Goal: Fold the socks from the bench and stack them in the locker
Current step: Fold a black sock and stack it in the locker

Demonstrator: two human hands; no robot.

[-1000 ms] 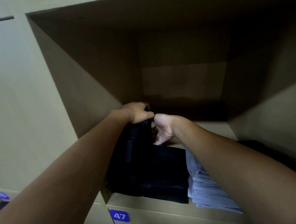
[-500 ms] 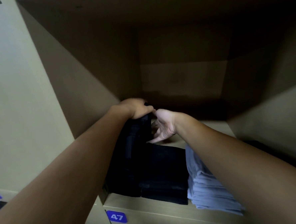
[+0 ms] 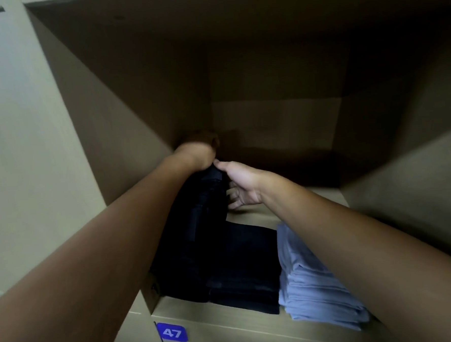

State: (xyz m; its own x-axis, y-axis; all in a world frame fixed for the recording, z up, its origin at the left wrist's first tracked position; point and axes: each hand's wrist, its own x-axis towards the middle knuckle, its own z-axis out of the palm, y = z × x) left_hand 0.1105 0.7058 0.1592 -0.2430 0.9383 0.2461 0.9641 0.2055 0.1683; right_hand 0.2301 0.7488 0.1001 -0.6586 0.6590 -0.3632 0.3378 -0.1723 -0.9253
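Socks (image 3: 207, 198) beneath both hands' fingers (image 3: 234, 196)

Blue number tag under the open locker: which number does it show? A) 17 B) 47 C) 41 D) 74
B: the blue tag on the panel just below the locker's front edge reads 47 in white digits, to the lower left of the dark folded stack.
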